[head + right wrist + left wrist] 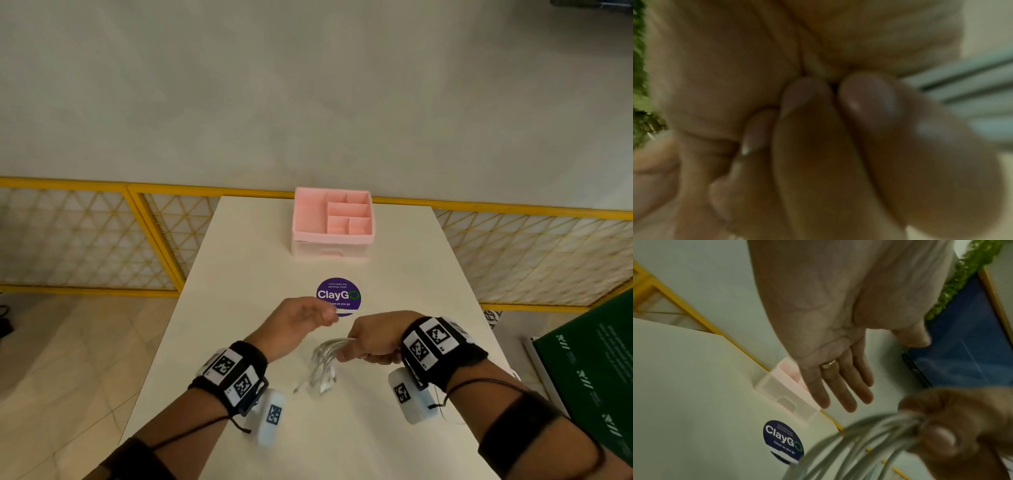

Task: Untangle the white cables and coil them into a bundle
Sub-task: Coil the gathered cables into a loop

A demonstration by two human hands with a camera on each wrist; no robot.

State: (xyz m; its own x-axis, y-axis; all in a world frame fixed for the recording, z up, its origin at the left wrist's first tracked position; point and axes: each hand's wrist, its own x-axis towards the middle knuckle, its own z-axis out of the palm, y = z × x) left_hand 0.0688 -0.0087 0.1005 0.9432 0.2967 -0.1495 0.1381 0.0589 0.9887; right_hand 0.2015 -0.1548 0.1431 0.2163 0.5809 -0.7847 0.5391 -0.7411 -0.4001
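Observation:
A bundle of white cables [323, 366] hangs in loops above the white table [394, 274], blurred by motion. My right hand [371, 342] grips the top of the loops in a closed fist; the right wrist view shows its fingers [869, 100] curled tight over the cables [972, 84]. My left hand [301, 318] hovers just left of the bundle with nothing in it. In the left wrist view its fingers [838, 386] are straight and spread, a ring on one, while the cables [859, 443] and the right hand [953, 426] sit at the lower right.
A pink divided organizer box [331, 221] stands at the table's far end. A round purple ClayGo sticker [338, 295] lies mid-table, just beyond the hands. A yellow lattice railing [102, 236] runs behind the table, and a green box [596, 370] sits at the right.

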